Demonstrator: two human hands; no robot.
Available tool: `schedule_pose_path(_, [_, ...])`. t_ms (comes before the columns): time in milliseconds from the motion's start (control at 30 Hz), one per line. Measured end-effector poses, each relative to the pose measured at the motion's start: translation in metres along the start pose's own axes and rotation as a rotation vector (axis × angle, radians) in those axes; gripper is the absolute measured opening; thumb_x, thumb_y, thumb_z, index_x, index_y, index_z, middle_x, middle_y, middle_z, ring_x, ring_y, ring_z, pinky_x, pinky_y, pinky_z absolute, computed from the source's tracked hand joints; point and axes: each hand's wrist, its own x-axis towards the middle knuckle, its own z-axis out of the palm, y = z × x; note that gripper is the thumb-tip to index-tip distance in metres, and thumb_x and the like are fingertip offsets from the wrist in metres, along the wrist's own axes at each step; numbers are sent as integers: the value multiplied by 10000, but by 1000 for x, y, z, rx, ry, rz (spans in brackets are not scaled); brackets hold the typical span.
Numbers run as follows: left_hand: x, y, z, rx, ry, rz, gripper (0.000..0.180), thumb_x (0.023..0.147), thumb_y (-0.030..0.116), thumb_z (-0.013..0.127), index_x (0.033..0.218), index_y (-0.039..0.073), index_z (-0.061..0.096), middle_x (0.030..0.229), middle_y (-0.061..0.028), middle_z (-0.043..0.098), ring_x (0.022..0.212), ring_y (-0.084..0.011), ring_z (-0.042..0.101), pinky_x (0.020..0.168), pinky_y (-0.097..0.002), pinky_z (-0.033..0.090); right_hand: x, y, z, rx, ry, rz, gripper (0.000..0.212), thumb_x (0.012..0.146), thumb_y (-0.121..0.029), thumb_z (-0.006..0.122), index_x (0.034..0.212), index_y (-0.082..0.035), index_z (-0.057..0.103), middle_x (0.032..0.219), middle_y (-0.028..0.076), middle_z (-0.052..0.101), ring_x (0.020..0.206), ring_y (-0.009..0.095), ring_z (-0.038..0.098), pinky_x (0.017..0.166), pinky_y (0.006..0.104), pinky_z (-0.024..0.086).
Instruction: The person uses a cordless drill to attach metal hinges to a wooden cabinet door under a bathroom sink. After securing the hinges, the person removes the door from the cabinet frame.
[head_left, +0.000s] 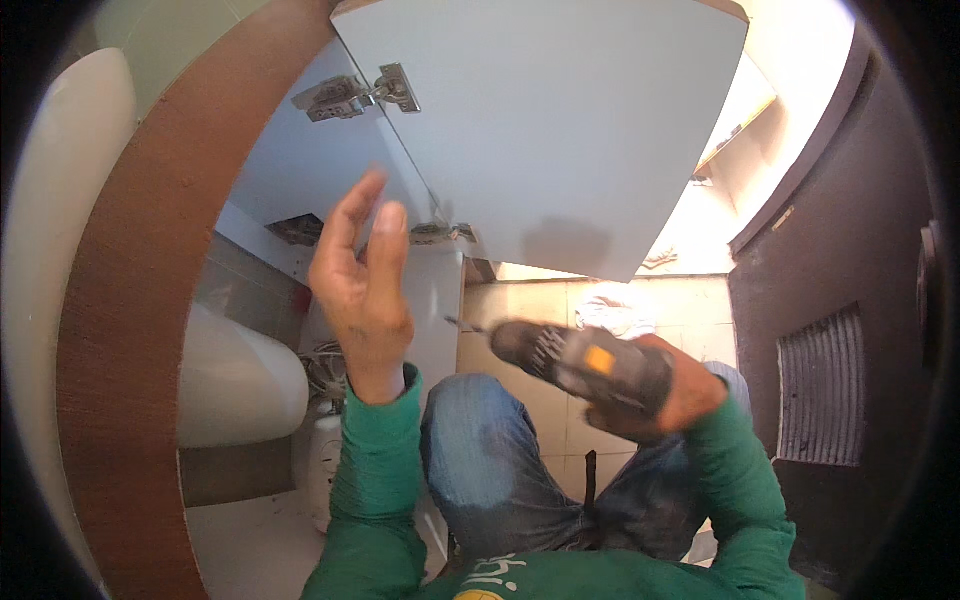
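My right hand (695,385) is wrapped around a black and grey cordless drill (560,360) with an orange patch. Its thin bit (462,325) points left, apart from any surface. My left hand (365,290) is raised in front of the cabinet opening, thumb and fingers stretched out and slightly blurred, with nothing visible in it. Just beyond its fingertips is the upper metal hinge (360,97), which joins the swung-out white cabinet door (560,110) to the side panel (300,165). A lower hinge (440,234) sits right of my left hand, at the door's lower corner.
A brown countertop edge (125,300) curves along the left, with a white basin (75,170) above and its rounded underside (240,380) below. Coiled hoses (325,368) hang nearby. At right stands a dark door (800,260) with a vent grille (820,390). A cloth (615,308) lies on the tiles.
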Motion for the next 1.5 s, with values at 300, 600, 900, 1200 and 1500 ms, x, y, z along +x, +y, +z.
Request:
schedule_pose_path(300, [55, -47, 62, 539, 181, 124, 735, 1001, 262, 648, 1492, -187, 337, 1448, -406, 468, 1393, -482, 462, 1198, -466, 340, -157, 4, -66, -238, 250, 255, 537, 836, -190, 802, 1311, -26, 614, 1156, 148, 695, 988, 217, 697, 909, 369, 565])
schedule_pose_path(600, [72, -55, 92, 700, 170, 51, 1172, 927, 616, 641, 1480, -289, 141, 1506, -457, 331, 1421, -553, 344, 1219, -546, 259, -180, 81, -106, 64, 1098, -71, 636, 880, -51, 700, 1471, -1, 470, 1301, 153, 592, 957, 137, 612, 863, 303, 520])
schedule_pose_path(900, [74, -29, 96, 851, 95, 26, 1370, 639, 721, 871, 1437, -220, 277, 1394, -367, 454, 1319, -496, 428, 1147, -556, 323, -144, 307, -161, -31, 1106, 133, 461, 825, -31, 760, 1250, -5, 583, 1070, 76, 645, 886, 160, 619, 835, 329, 515])
schedule_pose_path(1200, [81, -15, 93, 929, 119, -58, 1308, 614, 715, 890, 1377, -202, 353, 1336, -332, 482, 1277, -493, 439, 1128, -564, 350, -49, 256, -145, -169, 946, 160, 492, 783, -48, 842, 1192, -32, 569, 1060, 120, 675, 953, 256, 672, 858, 379, 543])
schedule_pose_path(1500, [91, -13, 99, 902, 101, -224, 1228, 630, 652, 912, 1360, -176, 373, 1338, -356, 465, 1243, -474, 476, 1102, -549, 381, 59, 322, -194, -166, 836, 201, 878, 710, -222, 964, 1414, -3, 487, 1232, 156, 640, 1127, 295, 634, 1023, 409, 504])
